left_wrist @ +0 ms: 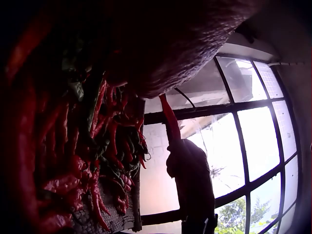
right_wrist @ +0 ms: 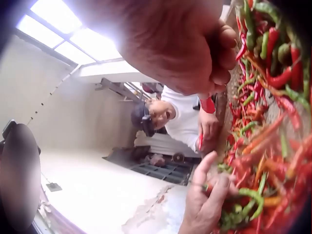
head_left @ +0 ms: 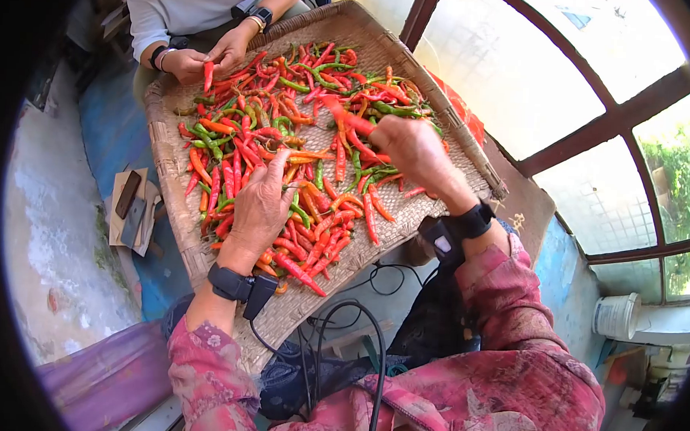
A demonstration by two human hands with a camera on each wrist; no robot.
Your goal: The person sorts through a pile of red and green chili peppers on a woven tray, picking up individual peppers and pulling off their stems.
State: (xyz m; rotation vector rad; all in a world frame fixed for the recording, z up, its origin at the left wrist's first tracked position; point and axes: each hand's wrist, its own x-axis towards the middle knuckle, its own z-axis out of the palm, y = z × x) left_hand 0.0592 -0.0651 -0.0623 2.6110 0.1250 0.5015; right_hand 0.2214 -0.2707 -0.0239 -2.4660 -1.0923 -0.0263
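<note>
Many chili peppers [head_left: 240, 145], mostly red with some green and orange, lie heaped on a woven tray [head_left: 174, 158]. My right hand [head_left: 415, 151] is raised over the right side of the heap, fingers curled round a red chili pepper [head_left: 357, 123]. That pepper's far end is blurred in the head view and shows below the fist in the right wrist view. My left hand [head_left: 259, 204] is low over the near left of the heap, thumb and fingers among the peppers. In the right wrist view my left hand [right_wrist: 202, 200] has its fingers partly bent; I cannot tell whether it pinches something.
Across the tray another person's hands [head_left: 213, 56] hold a red pepper [head_left: 208, 76]. Black cables [head_left: 378, 348] hang below the tray's near edge. A wooden stool [head_left: 133, 210] stands at left, a white bucket [head_left: 616, 316] at right. Large windows [head_left: 520, 84] line the right side.
</note>
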